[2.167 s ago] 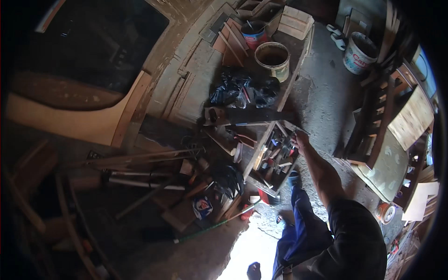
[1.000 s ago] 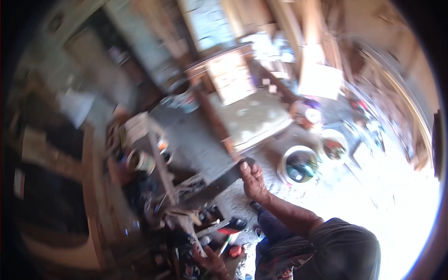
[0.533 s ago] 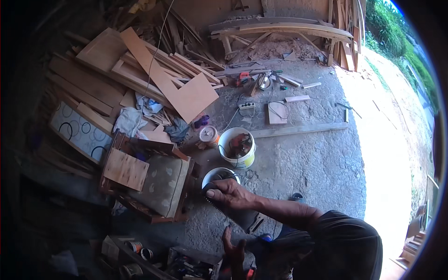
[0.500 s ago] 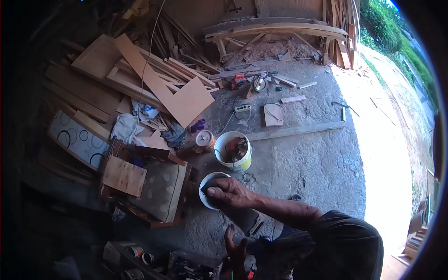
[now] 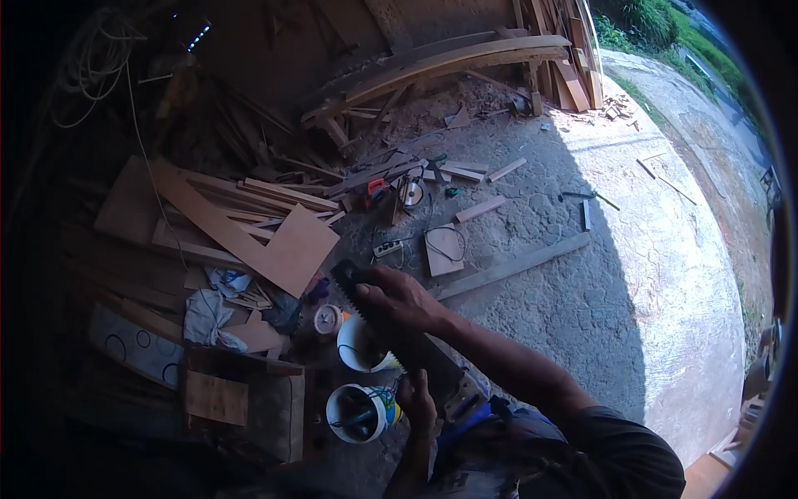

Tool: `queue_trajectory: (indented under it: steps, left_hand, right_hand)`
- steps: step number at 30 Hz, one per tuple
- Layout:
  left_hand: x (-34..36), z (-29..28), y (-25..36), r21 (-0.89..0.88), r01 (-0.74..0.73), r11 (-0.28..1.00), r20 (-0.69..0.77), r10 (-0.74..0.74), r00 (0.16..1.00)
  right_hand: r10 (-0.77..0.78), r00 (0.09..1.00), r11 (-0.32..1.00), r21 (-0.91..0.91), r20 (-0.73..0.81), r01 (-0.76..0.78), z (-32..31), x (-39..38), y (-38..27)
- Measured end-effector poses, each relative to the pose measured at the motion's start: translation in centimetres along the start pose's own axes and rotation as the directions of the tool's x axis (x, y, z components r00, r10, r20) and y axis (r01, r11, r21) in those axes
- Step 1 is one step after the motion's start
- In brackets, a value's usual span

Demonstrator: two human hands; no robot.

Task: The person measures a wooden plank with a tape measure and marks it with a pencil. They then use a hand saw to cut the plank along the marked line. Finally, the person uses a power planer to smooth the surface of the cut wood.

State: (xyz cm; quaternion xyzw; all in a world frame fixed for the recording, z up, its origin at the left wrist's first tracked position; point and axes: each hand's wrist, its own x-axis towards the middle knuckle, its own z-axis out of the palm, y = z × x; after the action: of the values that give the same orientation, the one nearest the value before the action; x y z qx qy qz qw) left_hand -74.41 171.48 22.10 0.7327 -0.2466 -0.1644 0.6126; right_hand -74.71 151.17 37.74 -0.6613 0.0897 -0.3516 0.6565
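A dark hand saw (image 5: pixel 424 356) slants across the front of me, its toothed edge facing left. Gripping its far end is my right hand (image 5: pixel 397 298), fingers wrapped over the blade with the thumb on top. My left hand (image 5: pixel 418 401) is closed at the toothed edge nearer the handle, thumb pointing up; its fingers are partly hidden. The saw's handle (image 5: pixel 467 397) lies close to my body. Below the blade stand a white bucket (image 5: pixel 351 343), partly covered by it, and a second white bucket (image 5: pixel 390 409) with dark tools inside.
A lidded tub (image 5: pixel 327 319) and a wooden chair-like frame (image 5: pixel 287 412) stand left of the buckets. Boards (image 5: pixel 274 249) are piled beyond. A circular saw (image 5: pixel 409 193), power strip (image 5: pixel 387 249) and long plank (image 5: pixel 515 264) lie on the rough floor.
My left hand has come up from below, fingers spread before, and closed on the saw. My right hand keeps its hold. The view has shifted, showing the second bucket more fully.
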Motion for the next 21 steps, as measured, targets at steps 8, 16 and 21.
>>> queue_trajectory:
  steps: [8,16,21]
  left_hand:
    - [21.1,16.5,-8.9,-0.612,0.233,0.755,-0.025,-0.313,0.949]
    - [39.9,36.0,-0.9,-0.632,0.562,0.534,0.402,-0.394,0.827]
    - [51.6,45.9,1.2,-0.554,0.679,0.483,0.488,-0.472,0.734]
  right_hand:
    - [0.398,0.893,0.830,-0.497,0.210,-0.253,-22.6,-5.3,22.8]
    - [0.717,0.695,0.685,0.137,0.050,-0.716,-37.7,6.7,16.5]
    - [0.654,0.741,0.728,0.394,-0.154,-0.561,-46.0,14.8,16.0]
